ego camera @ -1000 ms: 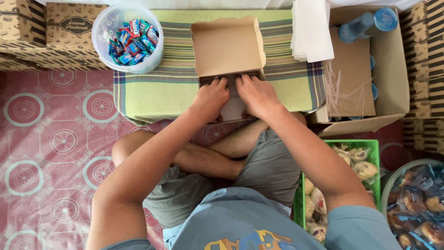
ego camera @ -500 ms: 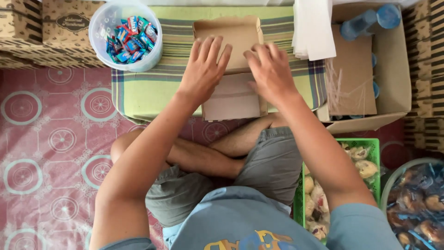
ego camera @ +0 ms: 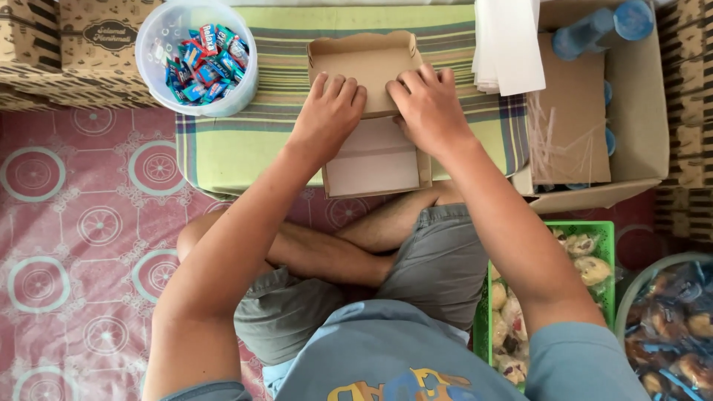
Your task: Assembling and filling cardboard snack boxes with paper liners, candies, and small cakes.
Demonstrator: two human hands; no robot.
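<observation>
Cardboard box (ego camera: 375,119), small and brown with a pale inner face, lies at the upper centre of the frame on a green striped cloth (ego camera: 245,145) spread over a low surface, directly ahead of the seated person's crossed legs. Its far panel stands raised toward the top of the frame, and its near panel lies flat toward the person. Left hand (ego camera: 327,119) rests palm-down on the box's middle left, fingers extended and close together, pressing on the cardboard rather than closed around it. Right hand (ego camera: 429,110) lies on the middle right in the same manner, fingers slightly curled over the fold line; neither hand encloses anything. The two hands sit just beside each other, apart by a narrow gap. Judged from this posture, the step in hand is forming the box: the panels are being folded and pressed along the creases. The next move would call for even pressure from both hands along the fold, with the raised panel kept square to the base so that the flaps seat without buckling. A clear plastic tub (ego camera: 197,56) of wrapped sweets stands at the upper left, on the cloth's corner. A stack of white sheets (ego camera: 509,44) lies at the upper right, beside a large open carton (ego camera: 631,111). A green crate (ego camera: 605,238) of wrapped pastries sits at the lower right.
</observation>
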